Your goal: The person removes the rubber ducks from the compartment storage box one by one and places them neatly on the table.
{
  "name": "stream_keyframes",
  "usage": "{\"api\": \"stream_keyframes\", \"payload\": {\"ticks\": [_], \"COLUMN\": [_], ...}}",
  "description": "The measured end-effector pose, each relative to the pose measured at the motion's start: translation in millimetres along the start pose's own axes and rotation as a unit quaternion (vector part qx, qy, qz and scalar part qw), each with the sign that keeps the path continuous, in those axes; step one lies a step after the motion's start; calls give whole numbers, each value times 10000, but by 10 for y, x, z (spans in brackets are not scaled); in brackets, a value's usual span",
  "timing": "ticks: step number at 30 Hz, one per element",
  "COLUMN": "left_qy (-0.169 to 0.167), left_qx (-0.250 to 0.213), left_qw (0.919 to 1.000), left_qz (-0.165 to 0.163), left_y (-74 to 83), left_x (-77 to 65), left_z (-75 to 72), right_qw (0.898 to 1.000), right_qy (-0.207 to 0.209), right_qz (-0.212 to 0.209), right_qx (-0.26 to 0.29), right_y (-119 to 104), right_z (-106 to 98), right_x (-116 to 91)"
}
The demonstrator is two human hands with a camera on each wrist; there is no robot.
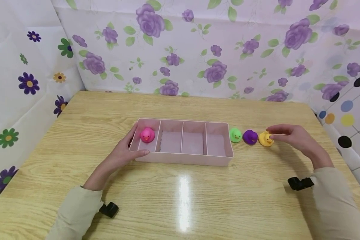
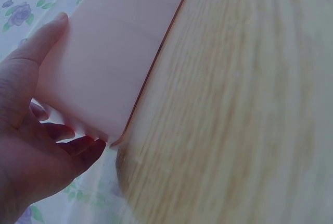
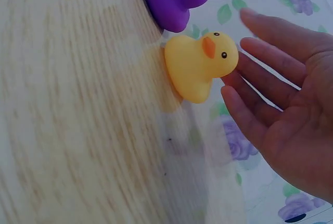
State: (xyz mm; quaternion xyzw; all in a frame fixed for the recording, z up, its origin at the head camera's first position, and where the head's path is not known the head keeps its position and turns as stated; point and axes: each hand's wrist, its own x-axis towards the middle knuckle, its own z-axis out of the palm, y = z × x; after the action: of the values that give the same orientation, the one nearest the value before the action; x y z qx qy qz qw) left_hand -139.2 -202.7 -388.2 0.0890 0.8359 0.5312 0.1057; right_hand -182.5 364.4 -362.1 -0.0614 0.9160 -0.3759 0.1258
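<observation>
A pink box [image 1: 183, 158] with a row of compartments sits on the table. A pink rubber duck [image 1: 147, 134] is in its leftmost compartment. My left hand [image 1: 121, 152] holds the box's left end, thumb along the front wall and fingers at the end wall. To the right of the box, a green rubber duck [image 1: 235, 135], a purple rubber duck [image 1: 250, 137] and a yellow rubber duck [image 1: 266, 138] stand in a row. Beside the yellow duck is my right hand [image 1: 298, 138], fingers spread and fingertips close to the duck's head in the right wrist view.
The wooden table [image 1: 144, 200] has a floral sheet [image 1: 192, 43] hanging behind its far edge. More patterned sheets hang along the left and right sides. A black wrist camera [image 1: 109, 210] juts from the left sleeve, and another black camera [image 1: 300, 183] from the right sleeve.
</observation>
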Motion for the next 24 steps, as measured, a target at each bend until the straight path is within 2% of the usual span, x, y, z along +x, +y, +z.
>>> {"api": "stream_keyframes", "payload": {"ticks": [7,17,24], "left_qy": [16,-19,-8], "left_qx": [-10,-57,-50], "left_qw": [10000,10000,10000], "left_qz": [-3,16,18], "left_y": [6,-6,-13], "left_x": [-3,11,13], "left_z": [3,6,-3], "right_qw": [9990,9926,9926], "right_qy": [406,955,996], "right_qz": [112,-465,-534], "right_qx": [-139,-597,-453], "right_y": [-151,-440,-652], "right_z": [21,140,276], "right_x": [-41,-39,-31]}}
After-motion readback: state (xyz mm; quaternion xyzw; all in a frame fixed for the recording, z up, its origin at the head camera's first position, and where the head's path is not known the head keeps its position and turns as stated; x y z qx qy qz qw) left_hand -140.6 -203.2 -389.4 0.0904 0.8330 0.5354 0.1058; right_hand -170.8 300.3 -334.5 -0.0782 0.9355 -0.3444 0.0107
